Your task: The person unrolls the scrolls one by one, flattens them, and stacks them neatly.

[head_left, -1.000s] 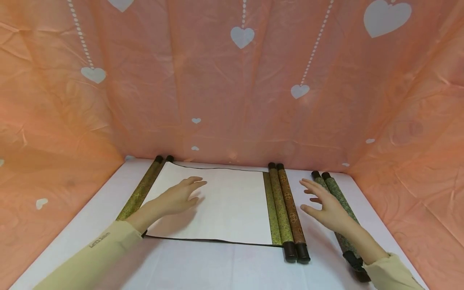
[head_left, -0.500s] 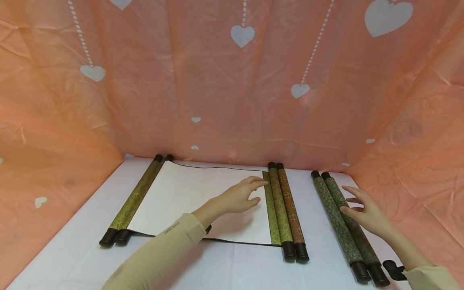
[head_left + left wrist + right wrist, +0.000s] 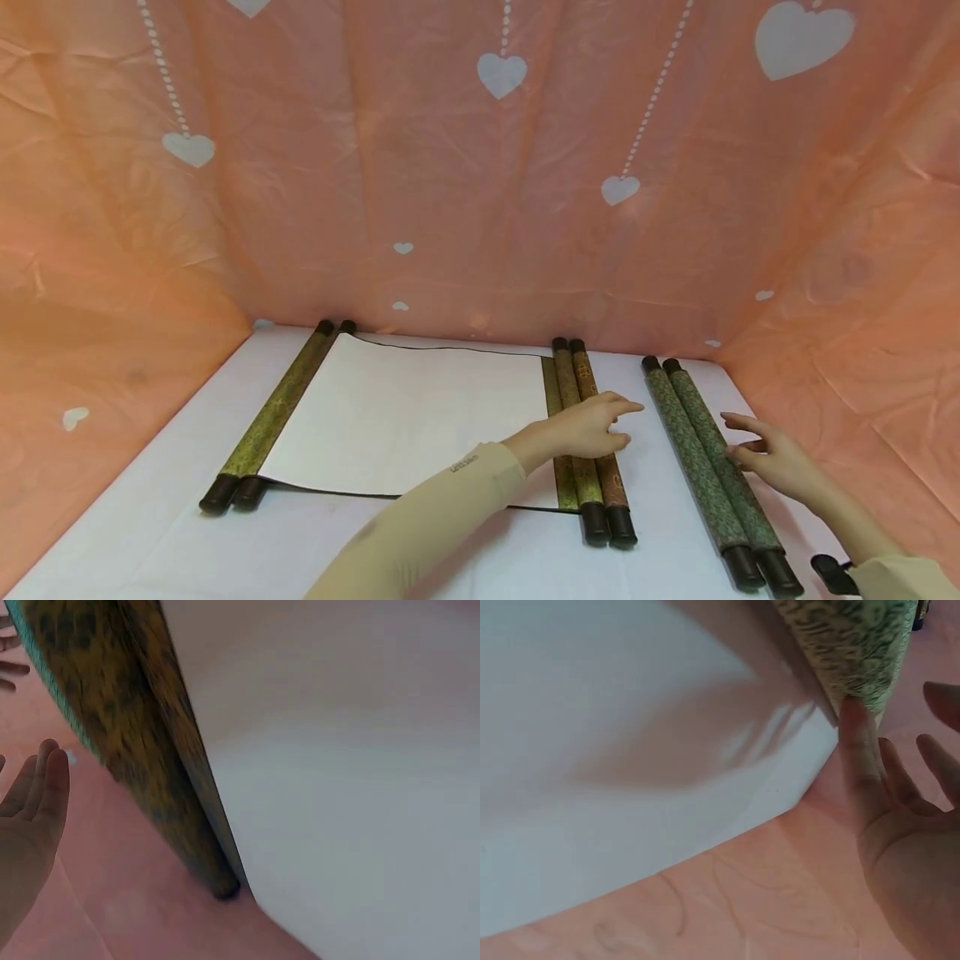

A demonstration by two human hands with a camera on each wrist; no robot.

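An unrolled scroll with a blank white sheet (image 3: 405,417) lies on the table, an olive-gold roller (image 3: 277,412) at its left end and another (image 3: 589,483) at its right. Against the right roller lies a rolled brown patterned scroll (image 3: 611,479). My left hand (image 3: 592,425) is over these two, fingers extended to the right, holding nothing. Farther right, two rolled green scrolls with dark end knobs lie side by side, a left one (image 3: 690,458) and a right one (image 3: 731,458). My right hand (image 3: 776,458) is at the outer one, fingers loosely bent; contact is unclear.
White cloth (image 3: 420,550) covers the table. An orange curtain (image 3: 450,208) with white hearts encloses the back and both sides. A second roller lies against the scroll's left end roller. A black strap (image 3: 834,575) is at my right wrist.
My left hand has moved right, from above the white sheet to above the brown scroll. My right hand has moved right to the outer side of the green scrolls. The scrolls appear unmoved.
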